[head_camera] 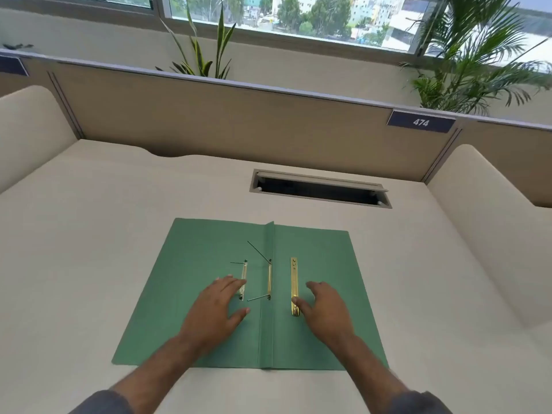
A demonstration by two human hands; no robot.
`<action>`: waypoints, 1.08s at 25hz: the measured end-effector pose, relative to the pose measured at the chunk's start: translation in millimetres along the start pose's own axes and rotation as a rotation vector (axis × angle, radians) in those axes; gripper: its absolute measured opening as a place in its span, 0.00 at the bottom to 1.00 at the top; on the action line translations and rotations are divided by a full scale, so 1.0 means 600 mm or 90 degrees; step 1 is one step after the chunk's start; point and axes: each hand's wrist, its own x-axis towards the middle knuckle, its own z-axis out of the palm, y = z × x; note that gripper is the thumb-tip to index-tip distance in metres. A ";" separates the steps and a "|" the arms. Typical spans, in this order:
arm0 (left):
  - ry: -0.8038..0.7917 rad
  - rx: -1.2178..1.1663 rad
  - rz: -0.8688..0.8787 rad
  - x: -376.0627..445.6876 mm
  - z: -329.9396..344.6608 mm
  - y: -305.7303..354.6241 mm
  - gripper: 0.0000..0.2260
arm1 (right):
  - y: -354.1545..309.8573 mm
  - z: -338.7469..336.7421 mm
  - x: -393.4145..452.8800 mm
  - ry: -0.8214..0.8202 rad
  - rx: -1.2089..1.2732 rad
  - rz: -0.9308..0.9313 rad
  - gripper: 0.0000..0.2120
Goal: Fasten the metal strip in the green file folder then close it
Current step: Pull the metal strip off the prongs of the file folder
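Here the desk (89, 234) carries the open green folder (322, 294), lying flat near the front edge with its spine fold running away from the person; a cable slot (319, 189) is cut into the desk beyond it, and a partition (239, 124) stands behind. The left hand (215, 312) rests flat on the left leaf, fingers spread, fingertips touching a small brass bar (244, 280); it holds nothing. The right hand (325, 309) is open too, on the right leaf, its thumb just against the near end of the loose brass strip (294, 286). Between them, at the fold, sits the fastener base (269, 279), with thin prongs sticking out at each end, one raised and angled away. The folder looks like thin card, light and floppy, so it should be pressed flat while working. The strip seems stiff, light and slick on the card; pinching it by its long edges near the middle looks best. The prongs appear soft enough to bend by fingertip. The only legible writing is "474" on a dark plate (420, 122) on the partition.
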 end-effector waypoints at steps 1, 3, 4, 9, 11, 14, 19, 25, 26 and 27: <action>0.006 -0.024 0.003 -0.002 0.007 0.007 0.25 | 0.000 0.005 -0.002 -0.006 -0.006 0.018 0.25; 0.019 -0.062 0.015 -0.003 0.016 0.022 0.22 | -0.002 0.013 -0.007 -0.005 -0.026 0.045 0.23; 0.023 -0.072 0.021 -0.005 0.016 0.033 0.21 | -0.005 0.014 -0.011 -0.010 -0.036 0.061 0.21; 0.082 -0.166 0.014 0.001 0.019 0.055 0.11 | -0.013 0.028 -0.012 -0.035 -0.013 0.109 0.13; 0.082 -0.189 0.010 0.003 0.020 0.060 0.08 | -0.019 0.026 -0.008 -0.051 0.003 0.138 0.09; 0.086 -0.209 0.005 0.004 0.020 0.062 0.07 | -0.025 0.018 0.000 -0.086 0.023 0.163 0.10; 0.099 -0.222 -0.015 0.006 0.020 0.057 0.06 | -0.039 0.032 -0.014 -0.013 -0.031 0.129 0.12; 0.119 -0.311 -0.104 0.014 0.019 0.058 0.03 | -0.022 0.024 -0.006 0.115 0.225 0.169 0.09; 0.125 -0.328 -0.116 0.015 0.019 0.060 0.03 | -0.019 0.023 -0.005 0.113 0.341 0.200 0.07; 0.127 -0.347 -0.127 0.017 0.019 0.062 0.04 | -0.016 0.024 -0.003 0.103 0.455 0.232 0.06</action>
